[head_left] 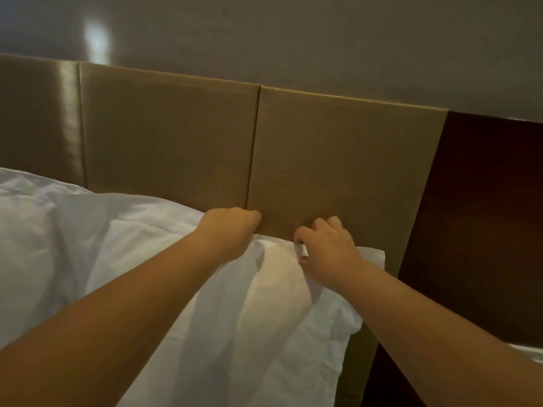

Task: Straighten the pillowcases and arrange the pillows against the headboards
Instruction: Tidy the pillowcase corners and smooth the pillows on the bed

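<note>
A white pillow in a creased pillowcase leans against the tan padded headboard. Both my hands are at its top edge. My left hand is closed over the top edge of the pillowcase where it meets the headboard. My right hand pinches a fold of the pillowcase fabric between thumb and fingers, close to the top right corner. A second white pillow lies to the left, partly overlapped by the first.
A dark wood panel stands to the right of the headboard. A grey wall rises above it. A strip of white bedding shows at the right edge.
</note>
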A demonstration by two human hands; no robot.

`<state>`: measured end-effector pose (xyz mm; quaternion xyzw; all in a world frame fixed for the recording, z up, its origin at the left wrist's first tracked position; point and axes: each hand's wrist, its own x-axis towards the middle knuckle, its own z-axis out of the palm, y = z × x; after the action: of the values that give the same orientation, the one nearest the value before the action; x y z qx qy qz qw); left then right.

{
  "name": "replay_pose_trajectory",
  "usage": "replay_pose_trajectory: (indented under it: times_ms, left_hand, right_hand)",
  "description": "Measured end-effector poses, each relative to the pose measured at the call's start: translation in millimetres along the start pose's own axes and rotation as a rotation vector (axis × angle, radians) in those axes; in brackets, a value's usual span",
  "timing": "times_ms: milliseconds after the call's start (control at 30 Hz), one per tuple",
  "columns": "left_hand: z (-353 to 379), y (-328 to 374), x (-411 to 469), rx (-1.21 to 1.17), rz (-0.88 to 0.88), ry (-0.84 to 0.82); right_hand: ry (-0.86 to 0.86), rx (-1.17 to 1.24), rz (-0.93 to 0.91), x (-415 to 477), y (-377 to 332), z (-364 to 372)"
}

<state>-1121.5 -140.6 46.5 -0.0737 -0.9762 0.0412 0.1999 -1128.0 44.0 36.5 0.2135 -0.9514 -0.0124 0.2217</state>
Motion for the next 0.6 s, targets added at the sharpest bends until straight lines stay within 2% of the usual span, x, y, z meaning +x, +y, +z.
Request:
replay_pose_trajectory:
  times_ms: [200,367,467,533,600]
  left_hand:
    - [15,4,-8,0.101,0.048,0.098]
    - [31,5,-8,0.112,0.016,0.179]
    - [31,3,-11,0.057,0.042,0.383]
    - [29,3,-10,0.049,0.06,0.521]
    - [23,1,-9,0.067,0.046,0.59]
  right_hand:
    - [0.021,-0.093,0.045,-1,5,8]
    - [0.057,-0.036,0.015,-6,9,12]
    - [0.06,0.091,-0.033,-7,11,12]
    - [0.083,0.091,-0.073,-6,13,12]
    - [0.098,0.052,-0.092,-4,17,5]
